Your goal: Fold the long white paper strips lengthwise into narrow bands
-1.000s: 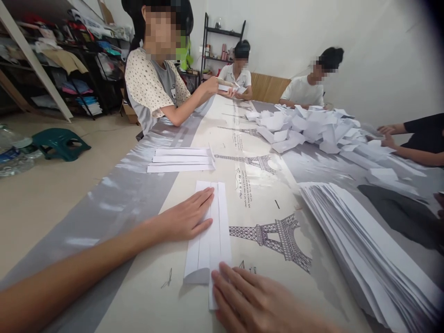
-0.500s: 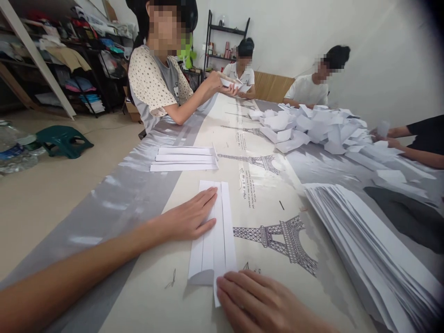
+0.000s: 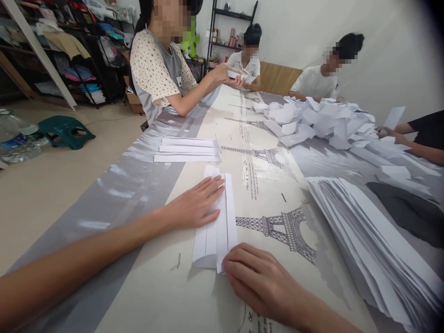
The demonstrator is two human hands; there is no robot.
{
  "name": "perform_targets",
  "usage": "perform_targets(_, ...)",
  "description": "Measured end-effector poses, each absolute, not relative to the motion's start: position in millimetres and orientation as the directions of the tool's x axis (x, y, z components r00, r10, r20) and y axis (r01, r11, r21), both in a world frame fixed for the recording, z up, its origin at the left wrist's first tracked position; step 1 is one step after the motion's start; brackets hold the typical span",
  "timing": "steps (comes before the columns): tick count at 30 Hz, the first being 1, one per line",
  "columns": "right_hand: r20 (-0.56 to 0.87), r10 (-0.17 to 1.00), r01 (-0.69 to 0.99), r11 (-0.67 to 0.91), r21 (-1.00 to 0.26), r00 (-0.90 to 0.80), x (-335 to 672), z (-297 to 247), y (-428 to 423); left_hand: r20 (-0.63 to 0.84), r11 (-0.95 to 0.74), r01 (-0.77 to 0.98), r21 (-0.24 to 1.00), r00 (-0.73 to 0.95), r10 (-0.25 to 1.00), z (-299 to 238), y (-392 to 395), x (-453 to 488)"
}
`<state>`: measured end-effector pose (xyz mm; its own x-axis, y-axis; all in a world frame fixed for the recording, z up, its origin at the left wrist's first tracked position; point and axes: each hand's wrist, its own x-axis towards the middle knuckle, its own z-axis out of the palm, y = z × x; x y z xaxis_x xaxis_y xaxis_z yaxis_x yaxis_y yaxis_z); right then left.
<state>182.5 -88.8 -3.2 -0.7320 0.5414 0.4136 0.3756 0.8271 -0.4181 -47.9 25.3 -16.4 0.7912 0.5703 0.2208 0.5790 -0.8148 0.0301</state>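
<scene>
Folded paper strips (image 3: 222,231) lie on the bench (image 3: 156,286) beneath the flat, ungrasping fingers of the left hand (image 3: 194,203), their long axis running forward from the fingers of the right hand (image 3: 256,277). Those curl at the strips' near right corner; whether they pinch it cannot be told.

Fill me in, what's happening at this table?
A person's left hand lies spread over some long white paper strips on the table. The curled right hand touches their near end; how firmly it grips is hard to tell. More strips lie just beyond, to the left. On the right are a thick stack of paper and, farther back, a loose heap of paper pieces. On the far left side, a co-worker's hands hold up some paper.
</scene>
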Motion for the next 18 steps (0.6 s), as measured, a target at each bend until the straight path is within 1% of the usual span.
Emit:
perform_targets(2,0.383,0.552,0.379,0.814,-0.441,-0.740,183.0,-2.2,-87.2,0.237,-0.825,0.564,0.014,0.800,0.551,-15.7,23.9,-45.7)
perform_targets(4,0.361,0.538,0.384,0.824,-0.418,-0.762,183.8,-2.3,-87.8,0.244,-0.830,0.557,0.017,0.803,0.544,-16.4,22.8,-45.3)
perform_targets(6,0.355,0.504,0.391,0.854,-0.344,-0.788,184.7,-3.2,-89.6,0.241,-0.823,0.567,0.038,0.794,0.558,-18.2,22.1,-46.6)
perform_targets(10,0.333,0.412,0.382,0.911,-0.154,-0.848,185.9,-3.1,-93.0,0.207,-0.794,0.601,0.090,0.769,0.605,-22.4,21.0,-50.9)
perform_targets(15,0.362,0.359,0.364,0.930,-0.056,-0.861,185.9,-1.9,-96.2,0.200,-0.787,0.605,0.122,0.762,0.616,-22.7,19.5,-51.3)
perform_targets(18,0.389,0.368,0.391,0.920,-0.021,-0.845,183.5,-5.8,-100.0,0.213,-0.796,0.595,0.113,0.768,0.604,-23.0,19.7,-50.9)
